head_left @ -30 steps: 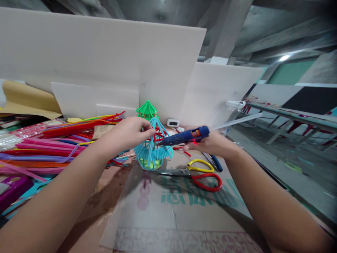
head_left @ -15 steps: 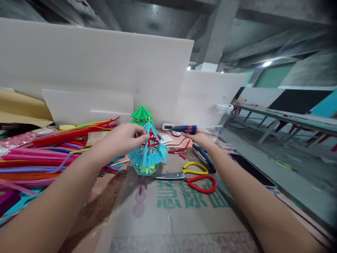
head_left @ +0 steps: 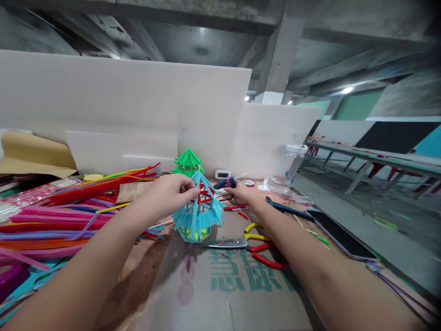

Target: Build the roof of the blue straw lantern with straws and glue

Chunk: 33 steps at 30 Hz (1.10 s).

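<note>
A small light-blue pipe-cleaner pavilion (head_left: 195, 216), with red cross-pieces under its open upper roof, stands on the cardboard. My left hand (head_left: 179, 191) is closed in a pinch at the left side of that upper roof. Behind the model, my right hand (head_left: 243, 191) is wrapped around a dark blue hot glue gun (head_left: 225, 183), whose nozzle points left toward the roof. The nozzle tip is partly hidden by the model, so contact cannot be told. A green pavilion (head_left: 188, 162) stands just behind the blue one.
Scissors with red and yellow handles (head_left: 255, 243) lie in front of my right forearm. Bundles of coloured pipe cleaners (head_left: 58, 220) cover the left side. Blue-handled pliers (head_left: 289, 209), a phone (head_left: 341, 234) and a clear bottle (head_left: 284, 172) are on the right. White boards (head_left: 138, 101) stand behind.
My right hand has brought the glue gun left, closer to the blue pavilion. My left hand keeps its pinch at the roof. The view has tilted up slightly.
</note>
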Each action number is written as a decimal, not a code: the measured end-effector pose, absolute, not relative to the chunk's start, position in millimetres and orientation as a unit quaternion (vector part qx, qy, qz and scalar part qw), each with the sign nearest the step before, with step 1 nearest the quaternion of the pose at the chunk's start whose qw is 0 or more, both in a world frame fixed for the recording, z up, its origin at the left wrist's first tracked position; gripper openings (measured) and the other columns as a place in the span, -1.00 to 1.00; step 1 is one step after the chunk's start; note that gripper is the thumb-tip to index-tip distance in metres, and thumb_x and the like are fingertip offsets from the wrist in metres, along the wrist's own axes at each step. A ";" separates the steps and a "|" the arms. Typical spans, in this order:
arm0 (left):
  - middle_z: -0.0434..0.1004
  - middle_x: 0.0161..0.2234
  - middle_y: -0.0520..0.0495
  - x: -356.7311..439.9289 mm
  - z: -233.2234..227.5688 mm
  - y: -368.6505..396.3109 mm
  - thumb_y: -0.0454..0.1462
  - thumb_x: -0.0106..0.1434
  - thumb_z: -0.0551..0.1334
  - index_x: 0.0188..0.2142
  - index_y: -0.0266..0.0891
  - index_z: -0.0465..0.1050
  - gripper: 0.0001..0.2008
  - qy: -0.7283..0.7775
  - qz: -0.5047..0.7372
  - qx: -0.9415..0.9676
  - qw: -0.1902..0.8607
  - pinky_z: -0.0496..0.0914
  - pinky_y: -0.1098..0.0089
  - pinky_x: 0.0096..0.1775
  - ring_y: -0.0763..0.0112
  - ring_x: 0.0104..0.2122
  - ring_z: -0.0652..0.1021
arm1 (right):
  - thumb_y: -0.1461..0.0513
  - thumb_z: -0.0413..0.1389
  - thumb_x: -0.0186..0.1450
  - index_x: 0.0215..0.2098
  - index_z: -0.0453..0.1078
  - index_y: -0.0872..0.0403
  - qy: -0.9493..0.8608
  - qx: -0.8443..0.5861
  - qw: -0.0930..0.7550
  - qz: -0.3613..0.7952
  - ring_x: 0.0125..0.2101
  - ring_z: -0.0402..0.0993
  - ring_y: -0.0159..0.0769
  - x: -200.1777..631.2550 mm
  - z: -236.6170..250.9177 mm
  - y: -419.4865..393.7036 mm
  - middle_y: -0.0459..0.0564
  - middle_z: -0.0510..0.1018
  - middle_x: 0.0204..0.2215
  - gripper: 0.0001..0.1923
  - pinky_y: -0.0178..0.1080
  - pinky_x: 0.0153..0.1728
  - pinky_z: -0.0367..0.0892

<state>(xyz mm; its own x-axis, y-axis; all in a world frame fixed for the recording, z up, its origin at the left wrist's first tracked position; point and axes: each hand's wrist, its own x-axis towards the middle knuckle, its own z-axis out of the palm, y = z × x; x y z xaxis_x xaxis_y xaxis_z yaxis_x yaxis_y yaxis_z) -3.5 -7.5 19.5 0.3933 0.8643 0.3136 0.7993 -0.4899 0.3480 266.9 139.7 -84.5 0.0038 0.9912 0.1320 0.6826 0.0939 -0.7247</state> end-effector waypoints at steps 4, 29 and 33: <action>0.50 -0.48 0.00 -3.1 19.4 -7.3 -0.03 0.27 0.05 -0.39 -0.18 0.48 -0.64 0.492 0.236 0.835 0.071 0.17 0.40 -0.47 0.35 -0.47 0.46 | 0.17 0.18 0.26 -0.20 0.35 0.19 -0.677 -0.628 0.300 0.237 -0.67 0.36 -0.39 265.5 -90.9 134.8 -0.05 0.49 -0.64 -0.76 -0.35 -0.61 0.29; 0.44 0.09 -0.23 -26.4 2.2 22.5 0.06 0.24 0.17 0.18 -0.21 0.25 -0.38 0.414 0.334 0.802 0.272 0.40 0.24 -0.01 0.18 0.01 0.49 | 0.00 0.02 0.32 -0.27 0.43 0.04 -0.771 -0.431 0.316 0.346 -0.64 0.22 -0.41 208.1 -28.4 -50.3 -0.17 0.30 -0.66 -0.69 -0.35 -0.62 0.09; 0.50 0.00 -0.22 -19.1 2.7 19.5 0.04 0.23 0.16 0.15 -0.25 0.29 -0.41 0.405 0.337 0.812 0.251 0.44 0.26 -0.10 0.18 -0.06 0.52 | -0.03 0.06 0.29 -0.17 0.42 0.04 -0.743 -0.434 0.310 0.405 -0.69 0.23 -0.43 196.0 -46.4 -38.2 -0.21 0.30 -0.71 -0.65 -0.38 -0.66 0.07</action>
<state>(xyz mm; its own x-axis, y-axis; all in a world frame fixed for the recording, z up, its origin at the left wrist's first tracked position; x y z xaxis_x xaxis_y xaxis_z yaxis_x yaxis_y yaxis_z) -19.1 19.5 2.7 0.4444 0.8273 0.3436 0.4888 -0.5453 0.6809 196.0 -38.2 -46.4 -0.4314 0.8955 0.1091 0.3927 0.2953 -0.8710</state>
